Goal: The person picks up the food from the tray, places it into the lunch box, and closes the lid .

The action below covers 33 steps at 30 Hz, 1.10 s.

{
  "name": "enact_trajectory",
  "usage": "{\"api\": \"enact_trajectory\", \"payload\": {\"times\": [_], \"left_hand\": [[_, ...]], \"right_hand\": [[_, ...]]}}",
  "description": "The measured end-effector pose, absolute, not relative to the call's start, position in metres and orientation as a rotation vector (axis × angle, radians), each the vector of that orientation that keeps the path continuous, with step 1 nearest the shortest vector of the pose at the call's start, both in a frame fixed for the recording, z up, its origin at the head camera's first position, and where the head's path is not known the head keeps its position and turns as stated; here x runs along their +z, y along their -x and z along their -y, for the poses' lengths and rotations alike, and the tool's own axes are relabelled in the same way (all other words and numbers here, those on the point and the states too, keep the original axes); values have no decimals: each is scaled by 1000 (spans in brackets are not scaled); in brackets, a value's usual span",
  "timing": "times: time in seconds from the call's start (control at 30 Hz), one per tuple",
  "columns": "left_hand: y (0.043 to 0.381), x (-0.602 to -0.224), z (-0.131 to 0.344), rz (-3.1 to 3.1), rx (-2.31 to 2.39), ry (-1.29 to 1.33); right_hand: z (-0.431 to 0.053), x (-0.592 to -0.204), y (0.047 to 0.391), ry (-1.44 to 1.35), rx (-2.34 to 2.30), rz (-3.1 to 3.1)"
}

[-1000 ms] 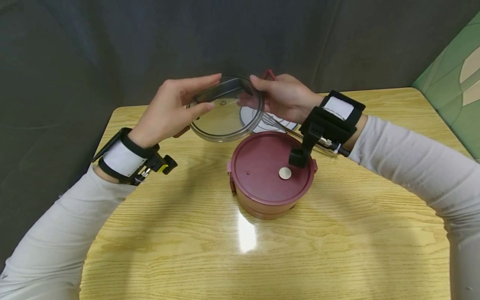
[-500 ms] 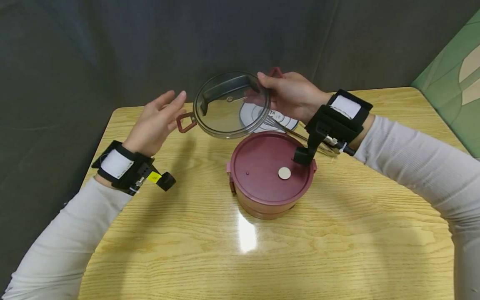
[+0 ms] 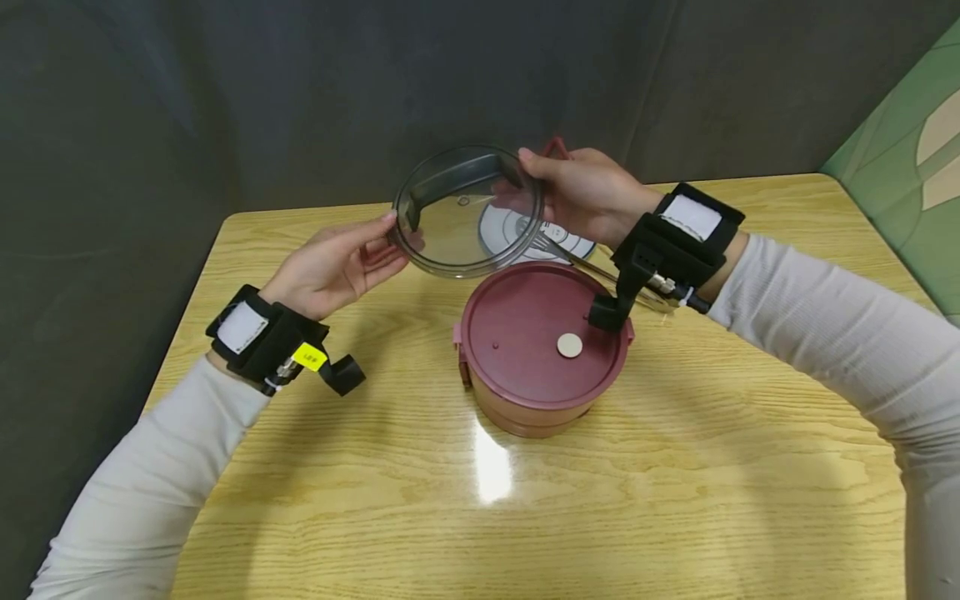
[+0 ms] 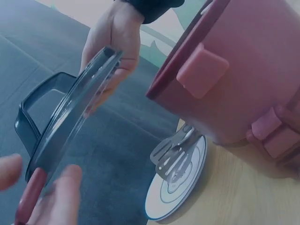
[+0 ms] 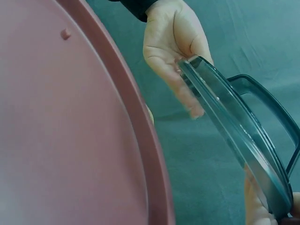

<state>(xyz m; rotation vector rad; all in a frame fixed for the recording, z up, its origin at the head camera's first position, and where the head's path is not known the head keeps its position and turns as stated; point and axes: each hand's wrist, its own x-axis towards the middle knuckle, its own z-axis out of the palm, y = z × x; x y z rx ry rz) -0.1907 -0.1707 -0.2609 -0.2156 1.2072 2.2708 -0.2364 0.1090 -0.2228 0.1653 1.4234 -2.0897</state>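
A round clear glass lid (image 3: 450, 242) with a dark arched handle (image 3: 453, 179) is held up, tilted, above the back of the table. My left hand (image 3: 326, 267) pinches its left rim, thumb on top and fingers underneath. At the opposite rim my right hand (image 3: 588, 196) grips it the same way, the fingers showing through the glass. A red loop-shaped clip (image 3: 557, 150) sticks up by the right hand; another red clip (image 4: 31, 197) lies between the left hand's fingers in the left wrist view. In front of the lid stands a pink round pot (image 3: 532, 417) with a dark red cover (image 3: 525, 325).
Behind the pot is a white patterned plate (image 3: 495, 233), partly hidden by the lid. Slotted metal utensils (image 4: 176, 159) lie over it, their handles reaching right behind the pot. A dark curtain (image 3: 450, 75) hangs past the wooden table's (image 3: 360, 500) far edge.
My left hand let go of the lid's handle area, dropped away to the left, then came back and took its left rim. The right hand keeps its hold, shifted slightly right. The pot is unmoved.
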Motion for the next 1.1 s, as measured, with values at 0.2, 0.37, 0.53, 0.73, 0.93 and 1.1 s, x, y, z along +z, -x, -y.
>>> {"api": "enact_trajectory", "payload": {"times": [0.2, 0.37, 0.53, 0.73, 0.93, 1.1], "left_hand": [[190, -259, 166, -1290, 2274, 264], [190, -256, 161, -1341, 2286, 258], [188, -252, 153, -1385, 2306, 258], [184, -246, 144, -1378, 2317, 220], [179, -242, 136, -1379, 2315, 197], [174, -241, 129, -1404, 2287, 174]], "right_hand": [[-111, -224, 236, -142, -2086, -1421], [-115, -223, 233, -126, -2089, -1452], [-124, -220, 227, -103, -2075, -1512], [-136, -219, 219, -65, -2109, -1489], [-149, -220, 210, -7, -2150, -1474], [-161, -222, 198, 50, -2127, -1583]]}}
